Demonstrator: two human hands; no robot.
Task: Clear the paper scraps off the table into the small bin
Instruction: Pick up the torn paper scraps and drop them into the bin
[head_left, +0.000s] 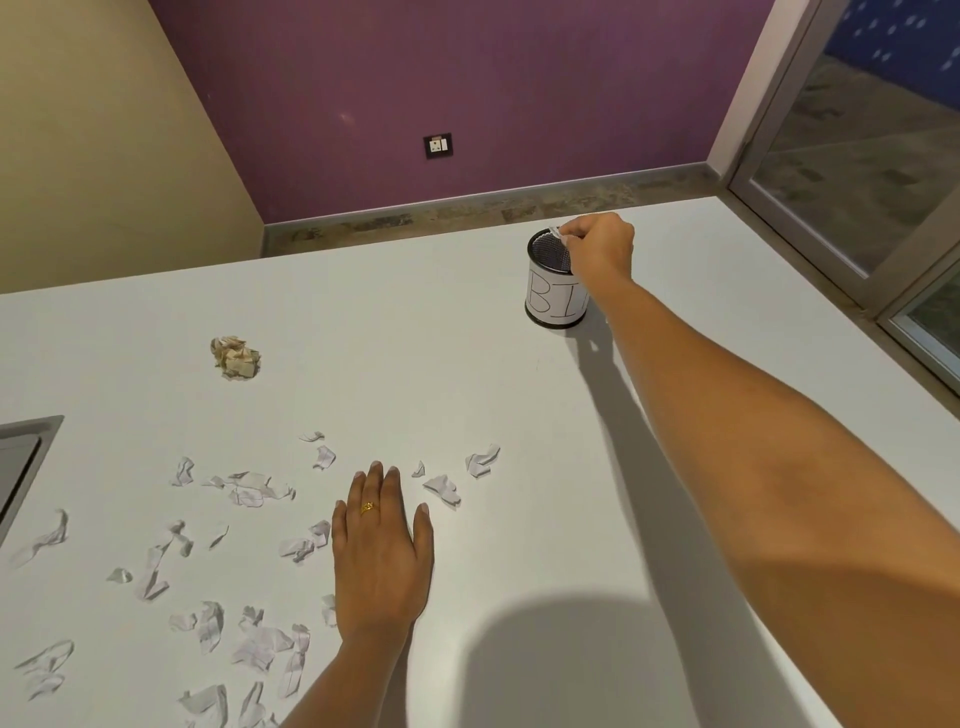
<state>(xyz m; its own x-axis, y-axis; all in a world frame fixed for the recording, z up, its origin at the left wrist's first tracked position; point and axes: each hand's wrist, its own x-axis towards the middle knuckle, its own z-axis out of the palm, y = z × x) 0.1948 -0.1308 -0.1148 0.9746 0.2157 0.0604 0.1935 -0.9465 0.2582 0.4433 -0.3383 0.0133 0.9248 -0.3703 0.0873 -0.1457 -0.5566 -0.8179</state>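
A small black mesh bin (551, 296) with a white label stands at the far right of the white table (415, 322). My right hand (602, 248) hovers over its rim, fingers pinched on a white paper scrap (557, 234). My left hand (383, 551) lies flat on the table, palm down, fingers together, holding nothing. Several torn white paper scraps (249, 488) lie scattered over the near left of the table; a few more scraps (482, 460) lie just beyond my left fingertips. A crumpled beige paper ball (235, 357) sits alone further back on the left.
A grey recessed panel (21, 462) is set into the table at the left edge. A glass door frame (841, 208) runs along the table's right side. The purple wall with a socket (438, 146) lies beyond the far edge.
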